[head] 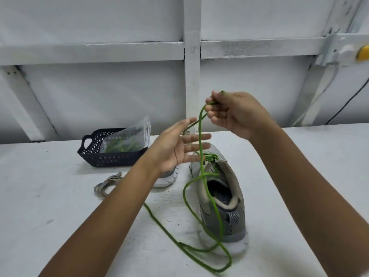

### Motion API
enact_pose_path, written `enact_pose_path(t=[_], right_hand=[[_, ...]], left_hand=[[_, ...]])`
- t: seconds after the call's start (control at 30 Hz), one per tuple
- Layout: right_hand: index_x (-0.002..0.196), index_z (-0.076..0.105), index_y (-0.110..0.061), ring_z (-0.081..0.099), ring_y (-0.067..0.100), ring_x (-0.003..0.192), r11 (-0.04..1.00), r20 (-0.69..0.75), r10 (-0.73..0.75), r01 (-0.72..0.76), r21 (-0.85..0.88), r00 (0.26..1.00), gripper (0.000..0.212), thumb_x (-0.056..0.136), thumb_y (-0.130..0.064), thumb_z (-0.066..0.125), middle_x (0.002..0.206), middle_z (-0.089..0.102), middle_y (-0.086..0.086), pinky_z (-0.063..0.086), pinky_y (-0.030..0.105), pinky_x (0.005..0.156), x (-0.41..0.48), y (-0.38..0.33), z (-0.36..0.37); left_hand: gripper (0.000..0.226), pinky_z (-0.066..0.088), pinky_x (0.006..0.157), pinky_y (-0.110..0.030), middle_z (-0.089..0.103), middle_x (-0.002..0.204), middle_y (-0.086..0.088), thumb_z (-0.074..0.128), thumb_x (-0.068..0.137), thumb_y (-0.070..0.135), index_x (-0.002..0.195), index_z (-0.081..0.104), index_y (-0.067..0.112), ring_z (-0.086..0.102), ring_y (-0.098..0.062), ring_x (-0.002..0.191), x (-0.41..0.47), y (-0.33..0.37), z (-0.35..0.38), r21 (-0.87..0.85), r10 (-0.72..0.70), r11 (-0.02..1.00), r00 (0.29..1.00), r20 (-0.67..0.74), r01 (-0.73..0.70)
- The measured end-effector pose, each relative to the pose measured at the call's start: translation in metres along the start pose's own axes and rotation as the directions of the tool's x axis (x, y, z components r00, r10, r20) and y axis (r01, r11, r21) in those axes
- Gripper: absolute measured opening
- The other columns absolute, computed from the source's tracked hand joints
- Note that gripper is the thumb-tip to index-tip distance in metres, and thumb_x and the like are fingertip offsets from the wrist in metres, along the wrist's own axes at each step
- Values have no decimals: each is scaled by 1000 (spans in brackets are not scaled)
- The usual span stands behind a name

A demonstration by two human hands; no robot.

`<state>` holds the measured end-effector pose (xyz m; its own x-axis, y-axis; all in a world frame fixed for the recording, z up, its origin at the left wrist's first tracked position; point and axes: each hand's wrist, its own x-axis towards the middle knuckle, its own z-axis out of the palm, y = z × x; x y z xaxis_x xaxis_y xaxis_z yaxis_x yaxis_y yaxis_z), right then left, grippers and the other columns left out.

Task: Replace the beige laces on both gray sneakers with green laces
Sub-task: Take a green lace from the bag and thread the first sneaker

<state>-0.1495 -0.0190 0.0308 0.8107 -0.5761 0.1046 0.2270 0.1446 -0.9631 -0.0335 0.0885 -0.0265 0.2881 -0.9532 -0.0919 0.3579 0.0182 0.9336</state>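
Note:
A gray sneaker point(223, 200) stands on the white table point(60, 206), heel toward me, with a green lace point(201, 148) threaded through its front eyelets. My right hand point(233, 112) is raised above the shoe and pinches the lace's upper end, pulling it taut. My left hand point(175, 148) hovers just left of the lace with fingers spread and straight, holding nothing. The lace's long loose part point(191, 252) loops on the table in front of the shoe. A second gray sneaker point(169, 176) lies behind my left hand, mostly hidden.
A dark perforated basket point(93, 154) stands at the back left and holds a clear bag of green laces point(127, 140). A removed beige lace point(107, 186) lies bunched in front of it. A white framed wall rises behind the table.

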Motion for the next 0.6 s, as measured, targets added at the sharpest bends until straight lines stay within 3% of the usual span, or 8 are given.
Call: enact_pose_path(t=[0.1, 0.23, 0.33, 0.43, 0.5, 0.6], right_hand=[[76, 55, -3, 63, 8, 47, 980, -125, 1, 23, 197, 992, 28, 100, -14, 43, 50, 63, 3, 51, 16, 48, 12, 0, -6], [79, 56, -1, 65, 12, 50, 947, -207, 23, 45, 319, 978, 28, 99, -17, 45, 52, 63, 5, 53, 20, 50, 22, 8, -15], [81, 60, -1, 60, 11, 44, 965, -83, 214, -197, 175, 973, 41, 100, -31, 40, 53, 61, 6, 50, 18, 45, 17, 21, -13], [76, 69, 2, 53, 11, 41, 895, 138, 439, -446, 23, 888, 64, 100, -41, 28, 62, 57, 10, 44, 14, 40, 7, 35, -11], [86, 71, 2, 52, 10, 46, 871, 259, 487, -487, -67, 834, 61, 96, -45, 33, 71, 59, 10, 43, 15, 41, -2, 43, -11], [95, 67, -4, 53, 7, 54, 902, 356, 429, -374, -216, 830, 41, 83, -39, 50, 80, 63, 5, 44, 14, 46, -12, 51, -8]], left_hand=[[35, 58, 60, -28, 72, 91, -10, 50, 87, 37, 112, 58, 13, 69, -17, 72, -11, -7, -2, 87, -7, 996, 995, 97, -2], [23, 57, 58, -23, 73, 79, -6, 57, 76, 17, 93, 66, 4, 70, -13, 65, -27, 6, 1, 217, 18, 974, 981, 195, -61], [16, 56, 53, -19, 73, 72, -5, 57, 74, 12, 87, 65, 4, 70, -11, 60, -31, 22, 11, 127, 134, 981, 984, 114, -148], [9, 55, 54, -17, 73, 71, -3, 54, 88, 5, 87, 63, 4, 69, -8, 62, -20, 39, 15, 27, 274, 962, 959, -69, -273], [12, 56, 55, -16, 72, 69, -3, 51, 92, 4, 86, 62, 3, 70, -8, 63, -9, 45, 13, -14, 314, 947, 935, -167, -320], [13, 56, 54, -17, 72, 65, -3, 51, 93, 3, 83, 61, 4, 69, -8, 61, 4, 45, 9, -39, 333, 934, 906, -260, -355]])
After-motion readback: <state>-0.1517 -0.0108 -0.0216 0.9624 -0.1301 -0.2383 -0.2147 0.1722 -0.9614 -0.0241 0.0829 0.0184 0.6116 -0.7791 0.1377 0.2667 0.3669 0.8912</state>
